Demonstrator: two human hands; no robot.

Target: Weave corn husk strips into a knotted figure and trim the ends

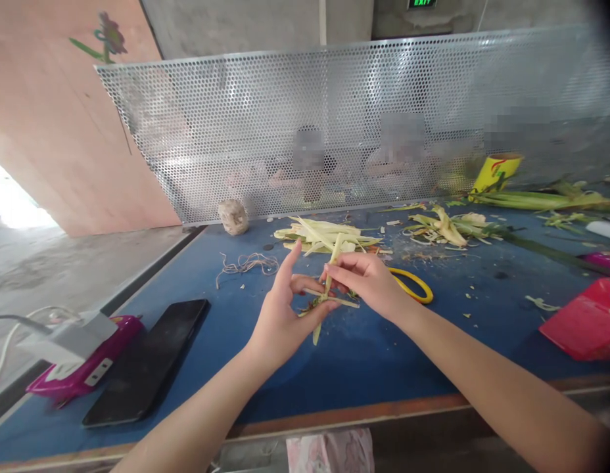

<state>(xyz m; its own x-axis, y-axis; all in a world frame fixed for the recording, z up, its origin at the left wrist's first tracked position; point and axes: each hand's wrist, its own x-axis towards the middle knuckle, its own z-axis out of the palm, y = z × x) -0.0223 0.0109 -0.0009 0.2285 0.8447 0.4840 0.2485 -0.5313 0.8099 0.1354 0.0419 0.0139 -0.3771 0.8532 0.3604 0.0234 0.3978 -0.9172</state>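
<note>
Both hands meet above the middle of the blue table [364, 355]. My left hand [284, 309] pinches a small bundle of crossed pale yellow leaf strips [329, 299] between thumb and middle fingers, with its index finger raised. My right hand [367, 279] grips one upright leaf strip [333, 257] of the same bundle with its fingertips. Just behind the hands lies a pile of loose leaf strips [325, 235].
Yellow-handled scissors [413, 284] lie right of my right hand. A black phone [147, 358] and a pink power strip [81, 368] sit at the left. A twine ball [233, 216], loose string [248, 264], green stalks [541, 199], a red box [586, 318] and a perforated metal screen [364, 118] with people behind it surround the work spot.
</note>
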